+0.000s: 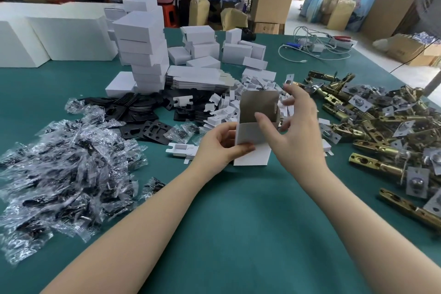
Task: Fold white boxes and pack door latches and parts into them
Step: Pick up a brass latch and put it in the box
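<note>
Bare green table [250, 222] near; bagged screws [66, 169] left, latches [381, 131] right.

no readable text, white boxes [140, 31] blank, print on brown cartons [269, 28] too blurred

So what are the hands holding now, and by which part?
The left hand grips the white box by its lower left side. The right hand is open at its top, gripping nothing.

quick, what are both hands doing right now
Left hand: grips the white box by its left side.
Right hand: open, fingers spread over the box's open top.
</note>
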`<state>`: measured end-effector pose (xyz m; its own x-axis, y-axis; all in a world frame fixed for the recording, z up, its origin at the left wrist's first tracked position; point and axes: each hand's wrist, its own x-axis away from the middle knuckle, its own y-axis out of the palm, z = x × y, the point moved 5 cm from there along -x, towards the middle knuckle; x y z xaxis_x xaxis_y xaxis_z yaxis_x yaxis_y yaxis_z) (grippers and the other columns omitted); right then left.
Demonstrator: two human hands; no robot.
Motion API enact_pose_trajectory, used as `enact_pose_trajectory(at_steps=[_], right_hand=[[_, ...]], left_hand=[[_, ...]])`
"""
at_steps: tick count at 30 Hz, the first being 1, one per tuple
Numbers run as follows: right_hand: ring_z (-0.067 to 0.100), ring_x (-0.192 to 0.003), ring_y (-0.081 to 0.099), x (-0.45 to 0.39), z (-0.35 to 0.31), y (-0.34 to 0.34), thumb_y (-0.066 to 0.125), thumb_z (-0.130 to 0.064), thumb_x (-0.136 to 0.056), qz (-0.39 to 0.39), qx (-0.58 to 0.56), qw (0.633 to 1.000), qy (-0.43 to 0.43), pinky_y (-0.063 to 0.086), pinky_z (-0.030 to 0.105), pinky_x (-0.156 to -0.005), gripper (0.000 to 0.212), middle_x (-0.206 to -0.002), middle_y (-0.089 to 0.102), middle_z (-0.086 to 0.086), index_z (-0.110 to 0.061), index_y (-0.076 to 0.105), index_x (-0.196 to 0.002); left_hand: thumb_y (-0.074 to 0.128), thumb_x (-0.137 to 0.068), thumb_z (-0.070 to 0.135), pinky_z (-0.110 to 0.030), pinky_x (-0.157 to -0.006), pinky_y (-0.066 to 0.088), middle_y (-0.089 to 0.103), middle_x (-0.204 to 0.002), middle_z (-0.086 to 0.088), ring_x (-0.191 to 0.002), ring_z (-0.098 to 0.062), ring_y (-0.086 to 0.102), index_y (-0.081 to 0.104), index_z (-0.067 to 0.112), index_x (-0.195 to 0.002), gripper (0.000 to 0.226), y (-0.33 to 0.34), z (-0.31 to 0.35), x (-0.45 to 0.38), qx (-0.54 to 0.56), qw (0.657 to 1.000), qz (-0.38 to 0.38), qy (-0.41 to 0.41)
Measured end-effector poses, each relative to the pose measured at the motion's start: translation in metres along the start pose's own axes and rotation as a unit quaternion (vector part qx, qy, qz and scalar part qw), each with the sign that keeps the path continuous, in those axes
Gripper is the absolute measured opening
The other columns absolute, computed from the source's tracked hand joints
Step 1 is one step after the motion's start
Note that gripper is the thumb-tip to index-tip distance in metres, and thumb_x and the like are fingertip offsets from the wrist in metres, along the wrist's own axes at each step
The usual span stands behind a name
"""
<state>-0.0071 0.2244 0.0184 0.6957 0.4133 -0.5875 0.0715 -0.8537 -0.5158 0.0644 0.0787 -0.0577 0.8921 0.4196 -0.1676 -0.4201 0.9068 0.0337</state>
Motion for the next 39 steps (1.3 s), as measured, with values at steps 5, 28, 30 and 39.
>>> enact_pose_trajectory(at_steps=[5,28,30,39], right_hand=[[-0.003,-0.067,0.053,0.029,0.043,0.037,0.066,-0.041,-0.089,-0.082,-0.093,0.981,0.15,0.04,0.01,-0.063,0.056,-0.099,0.06,-0.012,-0.018,0.047,-0.136],[0.004,-0.057,0.046,0.036,0.05,0.052,0.066,-0.032,-0.089,-0.171,-0.146,0.97,0.091,0.038,0.015,-0.053,0.034,-0.072,0.057,-0.022,-0.04,0.048,-0.116],[0.004,-0.057,0.046,0.035,0.052,0.052,0.067,-0.032,-0.089,-0.17,-0.145,0.97,0.094,0.037,0.013,-0.053,0.032,-0.07,0.056,-0.026,-0.039,0.048,-0.114],[0.003,-0.056,0.047,0.034,0.053,0.052,0.068,-0.033,-0.088,-0.17,-0.145,0.969,0.104,0.037,0.013,-0.053,0.03,-0.065,0.055,-0.028,-0.038,0.05,-0.112]], left_hand=[[0.077,-0.082,0.022,-0.028,-0.088,0.055,0.069,-0.112,0.003,-0.101,-0.011,0.067,0.055,0.029,-0.126,0.05,0.003,0.007,0.007,-0.07,0.995,0.047,0.062],[0.06,-0.095,0.035,-0.041,-0.087,0.052,0.067,-0.122,-0.008,-0.111,-0.032,0.059,0.066,0.018,-0.124,0.034,-0.21,0.037,-0.07,-0.719,0.678,0.086,-0.126],[0.061,-0.094,0.031,-0.04,-0.087,0.052,0.066,-0.123,-0.006,-0.112,-0.03,0.059,0.068,0.019,-0.122,0.031,-0.207,0.043,-0.071,-0.726,0.671,0.056,-0.139],[0.046,-0.096,0.027,-0.038,-0.07,0.042,0.057,-0.12,-0.009,-0.109,-0.031,0.055,0.054,0.014,-0.122,0.03,-0.184,0.039,-0.07,-0.828,0.541,0.022,-0.143]])
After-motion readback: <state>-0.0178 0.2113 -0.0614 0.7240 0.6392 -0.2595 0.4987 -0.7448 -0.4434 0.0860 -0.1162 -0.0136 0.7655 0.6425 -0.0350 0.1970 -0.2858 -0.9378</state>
